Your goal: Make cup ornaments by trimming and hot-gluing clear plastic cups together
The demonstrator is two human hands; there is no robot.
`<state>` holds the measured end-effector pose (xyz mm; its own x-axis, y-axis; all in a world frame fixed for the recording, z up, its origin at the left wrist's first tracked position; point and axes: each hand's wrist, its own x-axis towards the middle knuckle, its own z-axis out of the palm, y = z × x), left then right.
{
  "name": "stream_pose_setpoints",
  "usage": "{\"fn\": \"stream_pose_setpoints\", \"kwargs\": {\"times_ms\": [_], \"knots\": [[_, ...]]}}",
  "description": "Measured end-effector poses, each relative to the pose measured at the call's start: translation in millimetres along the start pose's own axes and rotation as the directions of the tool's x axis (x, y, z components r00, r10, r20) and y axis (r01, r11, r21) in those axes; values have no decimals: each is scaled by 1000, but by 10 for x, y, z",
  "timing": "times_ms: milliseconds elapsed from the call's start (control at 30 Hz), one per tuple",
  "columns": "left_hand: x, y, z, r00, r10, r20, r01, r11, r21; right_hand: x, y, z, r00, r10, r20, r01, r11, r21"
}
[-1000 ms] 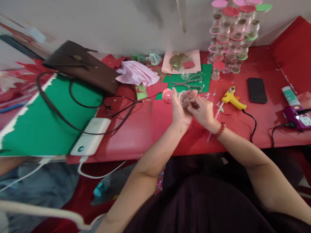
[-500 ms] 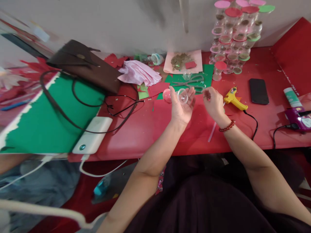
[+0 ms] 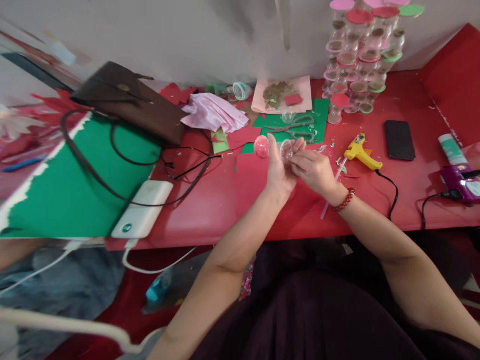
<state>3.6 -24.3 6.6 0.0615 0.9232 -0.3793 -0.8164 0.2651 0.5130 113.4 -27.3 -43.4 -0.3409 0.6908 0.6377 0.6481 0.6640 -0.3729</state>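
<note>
My left hand holds a small clear plastic cup piece, its round open rim turned toward me. A pinkish-red round end shows on the other side of my thumb; how the two join is hidden. My right hand is at the cup's right side, fingers pinched together by the rim and the left fingertips. Whatever those fingers hold is too small to make out. Just beyond the hands, grey scissors lie on a green sheet.
A yellow glue gun with a glue stick and a black phone lie to the right. Behind stands a stack of clear cup pieces. Brown granules lie on pale paper. A brown bag and white power bank are left.
My right hand has moved left, from beside the scissors handles to the clear cup's rim. My left hand has shifted slightly right and turned the cup a little.
</note>
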Motion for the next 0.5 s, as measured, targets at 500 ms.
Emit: {"fn": "stream_pose_setpoints", "kwargs": {"times_ms": [500], "knots": [[-21, 18, -28, 999, 10, -41, -10, 1000, 10, 24, -78, 32, 957, 225, -182, -200, 969, 146]]}}
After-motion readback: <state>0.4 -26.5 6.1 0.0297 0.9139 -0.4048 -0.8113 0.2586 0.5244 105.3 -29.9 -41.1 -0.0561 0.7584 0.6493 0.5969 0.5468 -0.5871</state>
